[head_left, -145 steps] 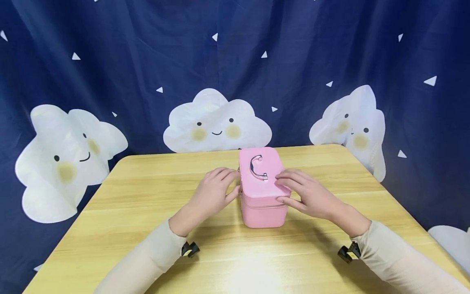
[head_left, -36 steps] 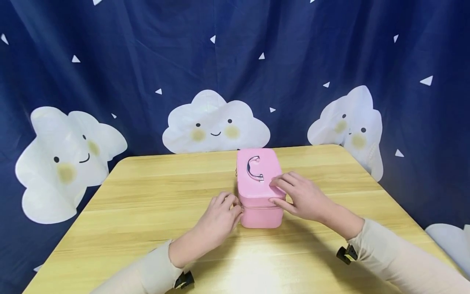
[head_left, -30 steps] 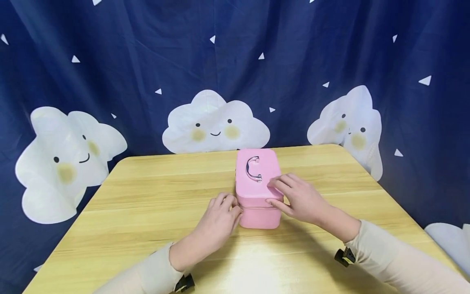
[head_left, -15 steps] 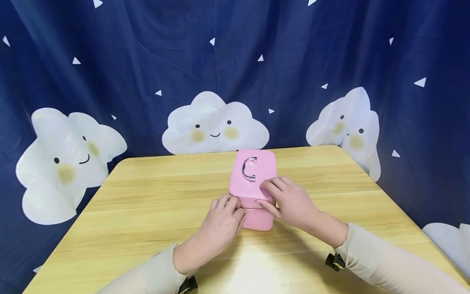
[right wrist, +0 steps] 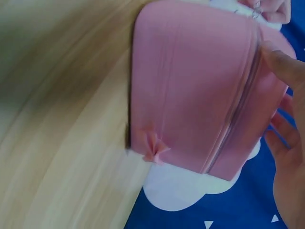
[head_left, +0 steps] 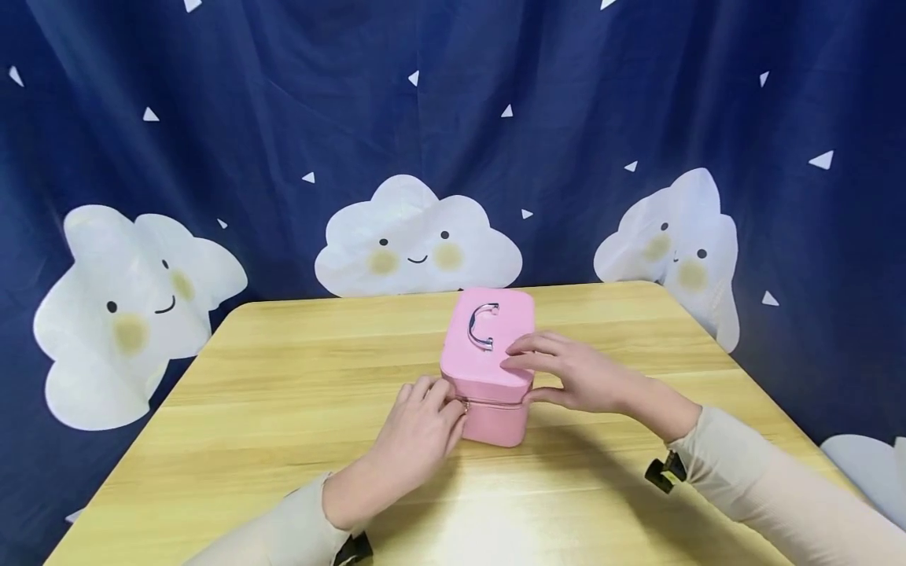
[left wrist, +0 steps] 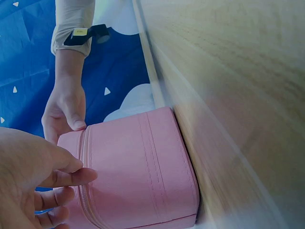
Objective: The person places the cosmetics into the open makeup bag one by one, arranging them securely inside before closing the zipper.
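A pink vanity case stands upright on the table, its lid down and a silver handle on top. At the case's near left corner, my left hand pinches the zipper pull, which its fingers largely cover in the head view. The zipper runs round the case below the lid. My right hand rests its loosely extended fingers on the lid's right part, and its thumb touches the side by the zipper. A small pink bow sits low on one side of the case.
The wooden table extends around the case on all sides. Behind it hangs a dark blue curtain with white clouds and triangles. Black wrist cameras are strapped at both sleeves.
My left hand has moved from the case's left side to its near corner, taking hold of the zipper pull. The case has shifted left and turned slightly. My right thumb has moved to its right side.
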